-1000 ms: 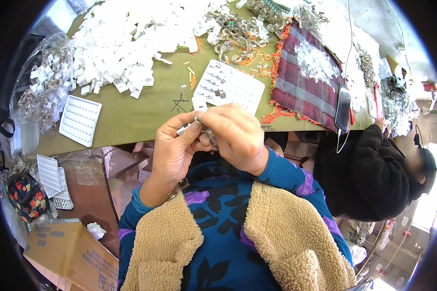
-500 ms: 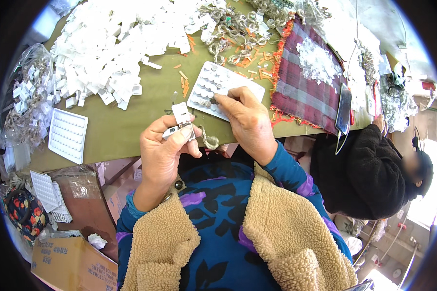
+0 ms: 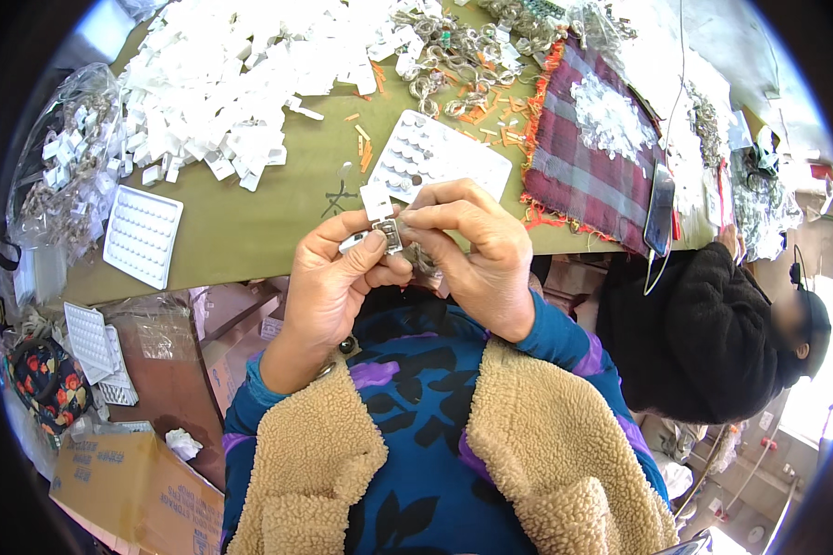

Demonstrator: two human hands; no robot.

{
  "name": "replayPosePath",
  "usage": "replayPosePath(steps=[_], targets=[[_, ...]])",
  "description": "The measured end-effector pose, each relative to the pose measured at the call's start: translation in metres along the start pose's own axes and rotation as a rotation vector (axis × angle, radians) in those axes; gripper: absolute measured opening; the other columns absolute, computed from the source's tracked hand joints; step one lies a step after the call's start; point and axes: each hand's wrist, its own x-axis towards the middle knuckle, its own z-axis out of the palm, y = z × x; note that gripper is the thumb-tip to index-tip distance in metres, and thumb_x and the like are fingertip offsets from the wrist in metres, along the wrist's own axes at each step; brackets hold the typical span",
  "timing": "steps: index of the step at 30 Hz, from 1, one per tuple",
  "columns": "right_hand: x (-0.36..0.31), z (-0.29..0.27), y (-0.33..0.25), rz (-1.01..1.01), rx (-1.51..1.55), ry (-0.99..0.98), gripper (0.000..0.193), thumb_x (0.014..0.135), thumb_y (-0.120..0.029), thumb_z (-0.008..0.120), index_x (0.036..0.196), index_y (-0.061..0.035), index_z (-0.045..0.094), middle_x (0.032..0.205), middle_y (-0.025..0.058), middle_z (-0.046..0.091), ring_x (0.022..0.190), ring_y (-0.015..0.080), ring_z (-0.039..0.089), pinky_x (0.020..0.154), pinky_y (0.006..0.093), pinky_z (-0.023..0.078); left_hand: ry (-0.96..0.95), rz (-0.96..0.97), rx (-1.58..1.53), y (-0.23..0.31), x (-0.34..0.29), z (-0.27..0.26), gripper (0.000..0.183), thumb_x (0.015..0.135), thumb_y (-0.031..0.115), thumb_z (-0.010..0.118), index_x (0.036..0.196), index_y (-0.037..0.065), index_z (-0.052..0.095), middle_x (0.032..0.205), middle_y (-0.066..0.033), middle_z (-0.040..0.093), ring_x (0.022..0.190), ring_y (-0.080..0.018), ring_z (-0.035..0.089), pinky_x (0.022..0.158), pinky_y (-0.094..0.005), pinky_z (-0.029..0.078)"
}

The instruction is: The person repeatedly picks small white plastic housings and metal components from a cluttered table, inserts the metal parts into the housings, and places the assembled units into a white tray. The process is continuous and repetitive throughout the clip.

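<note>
My left hand (image 3: 317,294) grips a small white plastic case (image 3: 376,200) between thumb and fingers. Its lid stands up, and metal parts show in the opened body. My right hand (image 3: 481,245) is closed in a pinch at the case's right side; whatever its fingertips hold is too small to make out. A coil of thin clear-grey cord (image 3: 423,262) hangs below the case, partly hidden by the right fingers. Just beyond my hands lies a white tray (image 3: 489,172) with rows of round pockets, some holding small round silvery pieces.
White plastic parts (image 3: 222,83) are heaped at the far left, near coiled cords (image 3: 449,65) and orange strips (image 3: 366,153). Another pocketed tray (image 3: 143,236) lies left. On the right are a plaid cloth (image 3: 565,176), a phone (image 3: 658,213) and a person in black (image 3: 694,333).
My right hand has come back from the tray to the case, its fingertips now at the opened body. My left hand and the case sit slightly further right in the picture.
</note>
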Motion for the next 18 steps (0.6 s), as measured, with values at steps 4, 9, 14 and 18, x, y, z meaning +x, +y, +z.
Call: replayPosePath(steps=[4,9,14,18], targets=[[0.0,0.009,-0.007,-0.14,-0.068,0.056,0.017,0.075,0.006,0.074,0.089,-0.0014,0.069,0.089,0.0101,0.068,0.081,0.0223,0.067,0.07,0.0295,0.053,0.002,0.004,-0.034,-0.006,-0.01,0.0,0.022,0.098,0.005,0.056,0.118,-0.004,0.06,0.096,-0.0114,0.069,0.078,-0.0169,0.068,0.071,-0.0318,0.063],[0.0,0.015,-0.003,-0.328,-0.09,0.015,0.022,0.078,0.009,0.07,0.096,-0.0021,0.065,0.086,0.0115,0.067,0.077,0.024,0.067,0.067,0.0335,0.053,-0.001,0.004,-0.06,-0.011,-0.017,-0.006,0.017,0.097,0.006,0.058,0.112,-0.001,0.062,0.093,-0.0089,0.068,0.075,-0.015,0.066,0.066,-0.0303,0.061],[0.009,0.002,-0.001,-0.135,0.121,-0.355,0.015,0.086,0.003,0.065,0.099,-0.0015,0.061,0.079,0.008,0.062,0.052,0.0133,0.06,0.048,0.0282,0.05,0.041,-0.013,0.072,-0.011,-0.025,-0.007,0.012,0.098,0.012,0.06,0.104,0.002,0.061,0.088,-0.002,0.062,0.072,-0.0091,0.056,0.062,-0.0246,0.05],[0.022,0.004,-0.003,-0.61,-0.139,-0.367,0.034,0.071,-0.001,0.065,0.105,0.0006,0.061,0.088,0.0118,0.063,0.083,0.0263,0.065,0.077,0.0383,0.051,0.013,0.078,0.012,-0.005,-0.02,-0.012,0.014,0.098,0.014,0.06,0.105,0.001,0.061,0.091,-0.0019,0.061,0.075,-0.0067,0.055,0.065,-0.0208,0.05]])
